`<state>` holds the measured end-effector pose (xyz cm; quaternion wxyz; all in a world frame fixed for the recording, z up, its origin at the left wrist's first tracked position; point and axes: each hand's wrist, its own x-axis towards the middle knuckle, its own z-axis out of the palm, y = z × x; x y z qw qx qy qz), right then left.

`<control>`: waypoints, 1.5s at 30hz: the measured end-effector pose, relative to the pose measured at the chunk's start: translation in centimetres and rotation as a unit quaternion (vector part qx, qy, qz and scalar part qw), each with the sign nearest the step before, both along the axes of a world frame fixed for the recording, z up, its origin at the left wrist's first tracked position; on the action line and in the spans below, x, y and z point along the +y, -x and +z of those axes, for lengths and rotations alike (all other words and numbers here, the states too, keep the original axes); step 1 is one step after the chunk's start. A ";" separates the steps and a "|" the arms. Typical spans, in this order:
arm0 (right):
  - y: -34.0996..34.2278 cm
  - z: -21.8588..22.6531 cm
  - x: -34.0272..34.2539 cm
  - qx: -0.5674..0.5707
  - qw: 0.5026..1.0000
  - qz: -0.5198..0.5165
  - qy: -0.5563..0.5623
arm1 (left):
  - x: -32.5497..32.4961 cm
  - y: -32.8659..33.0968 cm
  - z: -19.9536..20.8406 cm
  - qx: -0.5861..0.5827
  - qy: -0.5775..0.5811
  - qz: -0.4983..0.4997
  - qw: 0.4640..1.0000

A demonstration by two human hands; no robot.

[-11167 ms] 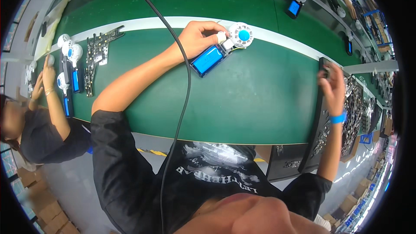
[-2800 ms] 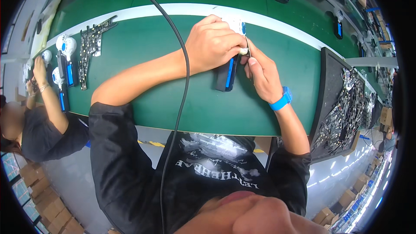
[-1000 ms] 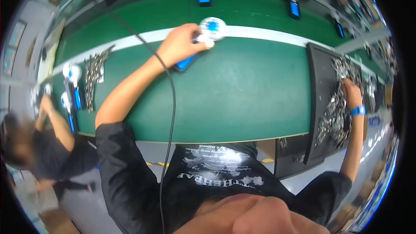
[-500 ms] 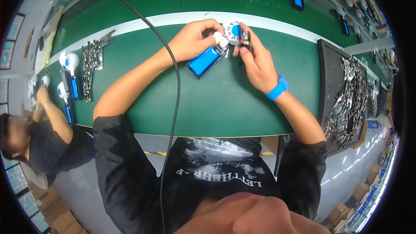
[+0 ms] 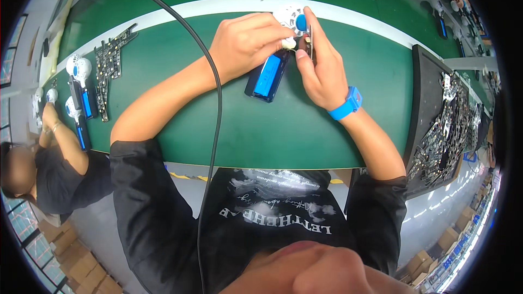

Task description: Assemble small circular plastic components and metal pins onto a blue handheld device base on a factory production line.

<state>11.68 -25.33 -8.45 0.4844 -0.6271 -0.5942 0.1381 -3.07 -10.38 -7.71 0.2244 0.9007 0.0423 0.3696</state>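
Note:
Above the green bench my left hand (image 5: 244, 43) is closed, its thumb and fingertips pinching a small white part (image 5: 289, 43). Just below that hand hangs a dark rectangular body with a blue face (image 5: 267, 79), its lower end tilted slightly left. A white slotted round head with a blue centre (image 5: 287, 16) sits between the fingertips of both hands. My right hand (image 5: 325, 73) grips a thin circuit board (image 5: 310, 41) on edge between thumb and fingers, beside the round head. Fingers partly hide where these parts join.
Strips of circuit boards (image 5: 111, 57) lie on the left, near several round-headed devices (image 5: 81, 69). A black tray (image 5: 418, 95) heaped with boards (image 5: 444, 130) stands at right. A black cable (image 5: 220, 98) crosses in front. A co-worker (image 5: 62, 169) sits at far left.
The blue-faced body has swung more upright and shifted right. My left hand has moved over the white part, and the round head is higher in view. The view has shifted slightly.

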 end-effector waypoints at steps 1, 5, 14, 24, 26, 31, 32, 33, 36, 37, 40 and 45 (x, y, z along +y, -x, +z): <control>0.1 -0.1 0.0 -0.036 0.999 0.001 -0.026 | -0.4 0.0 0.1 0.001 -0.031 0.009 0.999; 0.3 0.3 -0.2 -0.046 0.999 0.006 0.004 | -1.0 0.0 1.0 0.006 -0.129 0.029 0.991; 1.2 0.9 -0.5 -0.104 0.994 -0.014 0.028 | -1.5 0.4 1.2 0.019 -0.269 0.069 0.960; 1.1 2.3 -0.6 -0.151 0.978 0.008 0.145 | -1.5 0.7 1.8 0.030 -0.329 0.089 0.940; 1.1 2.6 -0.7 -0.181 0.969 0.011 0.169 | -1.0 1.0 1.6 0.019 -0.288 0.077 0.954; 0.4 2.9 -0.9 -0.190 0.970 0.031 0.151 | -0.5 0.6 2.3 0.003 -0.238 0.068 0.969; 0.2 3.2 -1.1 -0.201 0.964 0.033 0.171 | -0.3 0.1 2.4 -0.014 -0.220 0.053 0.974; -0.1 3.3 -1.2 -0.212 0.957 0.033 0.194 | 0.0 -0.5 2.5 -0.030 -0.199 0.034 0.979; -1.6 2.8 -1.6 -0.193 0.966 0.077 0.156 | 1.9 -3.1 2.3 -0.007 -0.162 -0.060 0.985; -2.0 3.0 -2.0 -0.185 0.967 0.101 0.143 | 3.1 -4.1 2.3 0.030 -0.135 -0.132 0.982; -4.5 4.8 -4.9 -0.198 0.965 0.038 0.169 | 6.6 -7.7 2.8 0.144 -0.087 -0.194 0.966; -12.0 8.3 -14.2 -0.197 0.937 -0.116 0.265 | 23.5 -7.1 2.4 0.226 -0.291 0.177 0.913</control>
